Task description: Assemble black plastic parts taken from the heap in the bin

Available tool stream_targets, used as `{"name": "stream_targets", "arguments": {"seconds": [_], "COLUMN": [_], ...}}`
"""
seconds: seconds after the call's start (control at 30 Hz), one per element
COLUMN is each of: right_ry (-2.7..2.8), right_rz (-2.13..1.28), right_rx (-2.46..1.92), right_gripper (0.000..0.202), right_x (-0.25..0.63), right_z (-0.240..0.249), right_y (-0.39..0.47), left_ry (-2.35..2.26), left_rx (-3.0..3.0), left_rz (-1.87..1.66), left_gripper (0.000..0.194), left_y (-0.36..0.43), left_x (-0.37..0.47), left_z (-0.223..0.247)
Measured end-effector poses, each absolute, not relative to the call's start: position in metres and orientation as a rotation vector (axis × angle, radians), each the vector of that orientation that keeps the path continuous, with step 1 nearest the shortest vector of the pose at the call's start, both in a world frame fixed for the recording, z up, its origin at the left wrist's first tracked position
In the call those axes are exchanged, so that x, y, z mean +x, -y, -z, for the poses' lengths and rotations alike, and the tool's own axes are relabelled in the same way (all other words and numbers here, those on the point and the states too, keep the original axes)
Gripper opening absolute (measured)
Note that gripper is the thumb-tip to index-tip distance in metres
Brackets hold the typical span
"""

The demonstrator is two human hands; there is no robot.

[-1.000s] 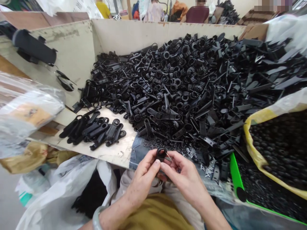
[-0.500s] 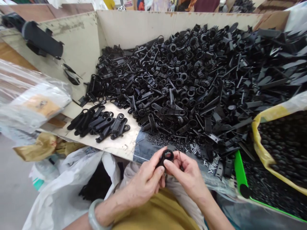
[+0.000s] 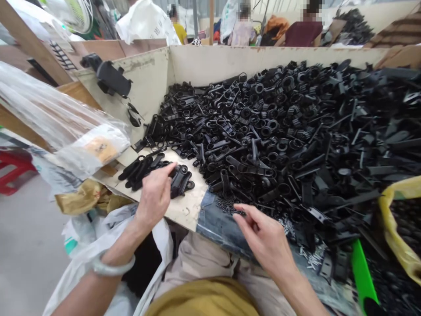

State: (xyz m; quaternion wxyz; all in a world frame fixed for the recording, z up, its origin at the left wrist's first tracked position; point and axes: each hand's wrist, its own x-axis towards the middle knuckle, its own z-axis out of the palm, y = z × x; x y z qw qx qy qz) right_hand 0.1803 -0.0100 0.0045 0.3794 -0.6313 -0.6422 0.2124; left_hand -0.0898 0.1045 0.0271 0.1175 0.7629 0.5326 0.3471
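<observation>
On the head view I have the left hand [image 3: 156, 188] at centre left, over a row of finished-looking black arms [image 3: 180, 181]; it covers the middle ones, and its fingertips are partly hidden, so I can't tell whether it grips one. The right hand [image 3: 265, 232], lower centre, looks released: thumb and forefinger apart, the other fingers curled out of my sight, near tiny black pieces [image 3: 226, 205] too small to identify.

The heap of black parts [image 3: 250, 127] fills centre and right, a tangle I can't separate, cut by the right edge. The yellow-rimmed sack [image 3: 391, 228] and green panel [image 3: 363, 272] are cropped at lower right, beside silver screws [image 3: 312, 256]. A clear plastic bag [image 3: 101, 145] crowds the left side. The left forearm blocks part of a white sack [image 3: 83, 281], lower left.
</observation>
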Motion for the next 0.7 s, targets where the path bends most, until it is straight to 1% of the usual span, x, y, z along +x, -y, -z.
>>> {"name": "stream_targets", "arguments": {"seconds": [0.07, 0.13, 0.2, 0.23, 0.33, 0.43, 0.53, 0.6, 0.7], "right_ry": [1.743, 1.879, 2.007, 2.053, 2.121, 2.145, 2.083, 1.987, 1.797], "right_rz": [-0.270, -0.078, 0.029, 0.054, 0.063, 0.041, -0.036, -0.112, -0.165], "right_rx": [-1.682, -1.807, -1.899, -1.914, -1.885, -1.850, -1.734, -1.641, -1.627], "right_gripper": [0.024, 0.018, 0.014, 0.012, 0.013, 0.012, 0.015, 0.018, 0.020], "right_x": [0.176, 0.169, 0.163, 0.161, 0.163, 0.169, 0.176, 0.185, 0.214], "right_z": [-0.008, -0.011, -0.012, -0.012, -0.010, -0.009, -0.007, -0.006, -0.008], "right_y": [-0.011, -0.027, -0.036, -0.038, -0.036, -0.028, -0.015, -0.003, 0.012], "left_ry": [-1.725, -1.844, -1.828, -1.747, -1.358, -1.019, -0.824, -0.754, -0.632], "left_rx": [2.367, 2.425, 2.469, 2.505, 2.706, 2.950, 3.084, 3.145, 3.218], "left_rz": [-1.018, -1.037, -1.120, -1.167, -1.180, -1.009, -0.860, -0.793, -0.792], "left_gripper": [0.046, 0.046, 0.045, 0.044, 0.044, 0.056, 0.065, 0.065, 0.059], "left_y": [-0.124, -0.129, -0.122, -0.116, -0.098, -0.091, -0.100, -0.111, -0.126], "left_x": [-0.097, -0.094, -0.085, -0.078, -0.056, -0.035, -0.018, -0.011, -0.006], "left_z": [-0.021, -0.016, -0.013, -0.012, -0.006, 0.003, 0.010, 0.011, 0.008]}}
